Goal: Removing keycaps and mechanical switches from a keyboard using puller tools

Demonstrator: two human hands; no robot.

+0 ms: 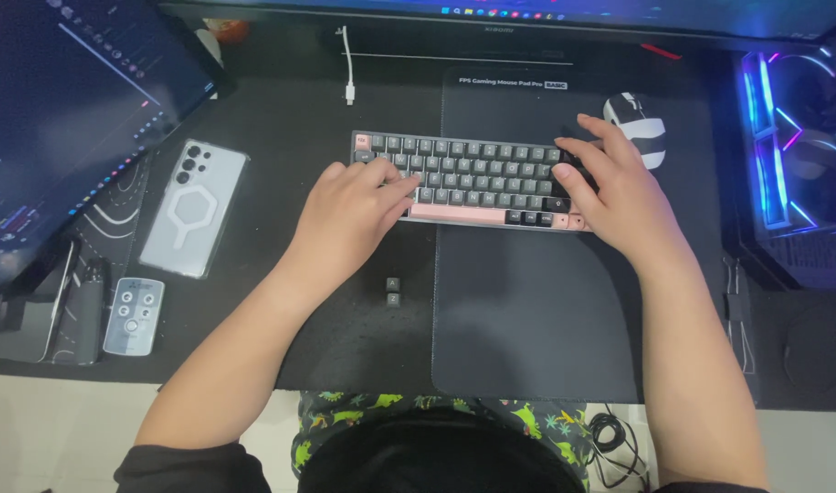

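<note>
A compact grey keyboard point(477, 173) with a pink space bar and pink corner keys lies on the black desk mat, overlapping the dark mouse pad point(527, 319). My left hand point(349, 215) rests on its left end, fingers curled over the keys there. My right hand point(614, 187) covers its right end, fingertips on the keys, holding nothing. Two loose dark keycaps point(393, 291) lie on the mat just below the keyboard, near my left wrist. A white and black mouse point(639, 126) sits just beyond my right fingers.
A phone in a clear case point(194, 208) lies face down at left, with a small grey remote point(134, 316) below it. A tilted screen point(62, 119) fills the top left. A white cable point(347, 68) hangs at top centre. A lit computer case point(797, 155) stands right.
</note>
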